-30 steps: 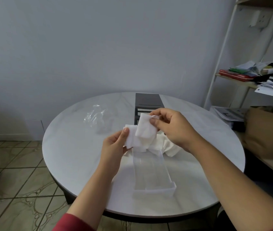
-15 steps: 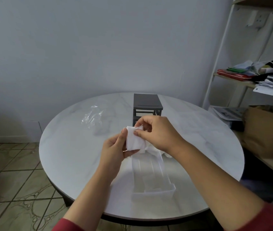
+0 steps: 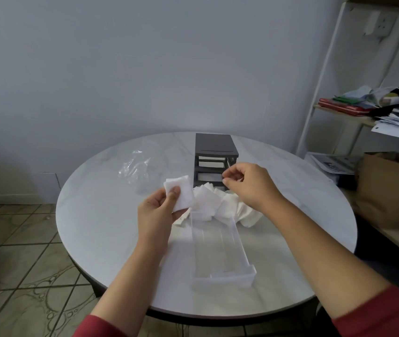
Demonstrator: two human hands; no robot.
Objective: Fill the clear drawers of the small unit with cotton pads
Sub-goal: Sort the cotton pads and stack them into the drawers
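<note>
- Left hand (image 3: 156,210) grips a cotton pad stack (image 3: 179,192), thumb on top.
- Right hand (image 3: 247,184) fingers loosely curled, holding nothing.
- Clear drawer (image 3: 220,251) on surface (image 3: 101,215), loose pads (image 3: 208,203) at its far end, before dark unit (image 3: 215,152).

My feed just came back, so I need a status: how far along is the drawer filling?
Done: one clear drawer is out on the table, apparently empty. In hand: the left hand holds a small stack of cotton pads; the right hand holds none. Left: the loose pile and the grey unit, where one drawer shows white.
</note>
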